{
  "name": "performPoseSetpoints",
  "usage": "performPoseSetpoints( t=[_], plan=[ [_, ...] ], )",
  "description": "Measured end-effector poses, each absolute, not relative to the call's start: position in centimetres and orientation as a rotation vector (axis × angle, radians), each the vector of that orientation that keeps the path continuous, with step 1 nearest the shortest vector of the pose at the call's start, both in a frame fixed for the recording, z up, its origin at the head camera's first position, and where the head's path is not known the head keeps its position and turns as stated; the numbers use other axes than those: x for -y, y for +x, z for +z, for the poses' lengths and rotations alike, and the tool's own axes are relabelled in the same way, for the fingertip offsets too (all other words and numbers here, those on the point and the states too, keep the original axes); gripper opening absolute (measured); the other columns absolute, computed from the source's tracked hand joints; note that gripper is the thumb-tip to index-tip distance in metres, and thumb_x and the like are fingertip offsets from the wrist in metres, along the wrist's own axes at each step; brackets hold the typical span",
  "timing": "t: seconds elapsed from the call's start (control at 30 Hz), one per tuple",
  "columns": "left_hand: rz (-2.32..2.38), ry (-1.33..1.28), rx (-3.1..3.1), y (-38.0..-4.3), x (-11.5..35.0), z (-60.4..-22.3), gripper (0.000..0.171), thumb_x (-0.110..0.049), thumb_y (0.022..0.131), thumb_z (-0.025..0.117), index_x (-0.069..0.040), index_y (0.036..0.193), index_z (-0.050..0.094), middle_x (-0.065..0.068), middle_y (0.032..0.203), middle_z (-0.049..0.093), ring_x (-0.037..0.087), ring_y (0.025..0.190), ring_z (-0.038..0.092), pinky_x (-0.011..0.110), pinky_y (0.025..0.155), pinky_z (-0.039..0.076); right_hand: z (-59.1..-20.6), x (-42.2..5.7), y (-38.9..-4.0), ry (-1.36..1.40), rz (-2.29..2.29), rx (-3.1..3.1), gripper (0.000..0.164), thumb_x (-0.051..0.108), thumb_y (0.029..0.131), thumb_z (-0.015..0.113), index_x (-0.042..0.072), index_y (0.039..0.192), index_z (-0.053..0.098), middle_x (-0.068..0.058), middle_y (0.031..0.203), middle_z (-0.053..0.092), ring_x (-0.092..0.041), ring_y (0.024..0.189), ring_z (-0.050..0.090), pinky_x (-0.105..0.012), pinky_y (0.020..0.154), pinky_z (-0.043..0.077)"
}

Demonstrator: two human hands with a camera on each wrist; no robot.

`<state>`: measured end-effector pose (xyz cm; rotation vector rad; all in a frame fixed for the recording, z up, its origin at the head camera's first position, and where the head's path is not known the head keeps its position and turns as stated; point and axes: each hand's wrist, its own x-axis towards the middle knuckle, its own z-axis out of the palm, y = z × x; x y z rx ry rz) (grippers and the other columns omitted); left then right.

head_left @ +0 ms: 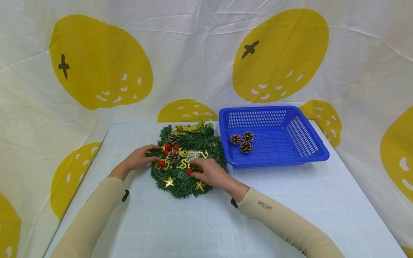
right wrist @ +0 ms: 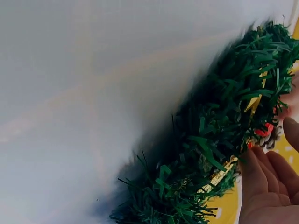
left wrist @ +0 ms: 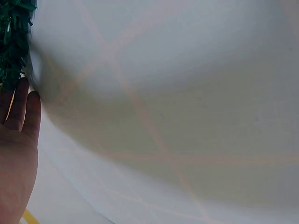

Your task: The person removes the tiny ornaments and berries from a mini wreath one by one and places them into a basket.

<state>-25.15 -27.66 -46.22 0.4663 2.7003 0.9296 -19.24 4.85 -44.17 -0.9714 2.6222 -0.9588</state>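
A green wreath (head_left: 182, 188) lies on the surface (head_left: 155, 229), left of the middle in the head view. A gold bow (head_left: 190, 128) sits at its top, and gold letters (head_left: 183, 164) reading "Merry Christmas" run across its middle, partly covered. Two brown pine cones with pale tips are on its left part, the lower one (head_left: 173, 156) among red balls (head_left: 167, 147). Two gold stars, left (head_left: 169, 181) and right (head_left: 200, 185), are on its lower part.

The left hand (head_left: 142, 157) is at the wreath's left edge, thumb and fingers spread wide, the tips near the red balls. The right hand (head_left: 211, 172) reaches over the lower right part, thumb and fingers a little apart beside another red ball (head_left: 189, 172); whether it grips that ball, I cannot tell.

Just right of the wreath stands a blue basket (head_left: 277, 161) with slotted walls, holding three more pine cones (head_left: 246, 147) grouped near its left wall. Both arms wear tan sleeves (head_left: 103, 200). The surface is pale blue with a faint grid. Behind hangs a white cloth (head_left: 193, 71) printed with large yellow fruit.
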Motion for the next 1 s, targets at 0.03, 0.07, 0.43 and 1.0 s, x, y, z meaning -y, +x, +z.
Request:
performPoseSetpoints(
  t=[0.03,0.07,0.43,1.0],
  plan=[
    [0.929,0.473,-2.702,-25.1,27.7,-46.2,0.057,-0.035,0.094,0.067,-0.009,0.142,0.050,0.023,0.148,0.041,0.045,0.128,0.045,0.060,0.102,0.039,-44.2,-4.8,-19.2,-0.971,-0.949,-2.630,0.045,0.020,0.094,0.068,0.006,0.135,0.059,-0.009,0.129,0.063,-0.018,0.103,0.064,-0.034,0.086,0.053],
    [0.931,0.470,-2.702,-25.1,27.7,-46.2,0.056,-0.035,0.094,0.067,-0.009,0.142,0.051,0.023,0.147,0.042,0.045,0.127,0.046,0.060,0.101,0.039,-44.2,-4.8,-19.2,-0.972,-0.941,-2.639,0.044,0.020,0.094,0.068,0.007,0.135,0.059,-0.008,0.128,0.064,-0.018,0.102,0.065,-0.034,0.086,0.053],
    [0.935,0.477,-2.693,-25.3,28.0,-46.4,0.055,-0.035,0.094,0.066,-0.011,0.142,0.051,0.022,0.148,0.041,0.045,0.128,0.045,0.060,0.102,0.038,-44.6,-4.6,-19.0,-1.023,-0.889,-2.729,0.033,0.016,0.094,0.068,0.008,0.126,0.066,-0.006,0.118,0.069,-0.015,0.090,0.067,-0.030,0.078,0.054],
    [0.950,0.490,-2.694,-25.3,27.9,-46.4,0.055,-0.033,0.094,0.067,-0.009,0.142,0.051,0.021,0.147,0.043,0.043,0.130,0.043,0.059,0.102,0.039,-44.8,-3.5,-18.6,-1.038,-0.796,-2.849,0.029,0.019,0.093,0.069,0.013,0.121,0.070,-0.001,0.108,0.072,-0.015,0.090,0.068,-0.031,0.079,0.056]
  ],
)
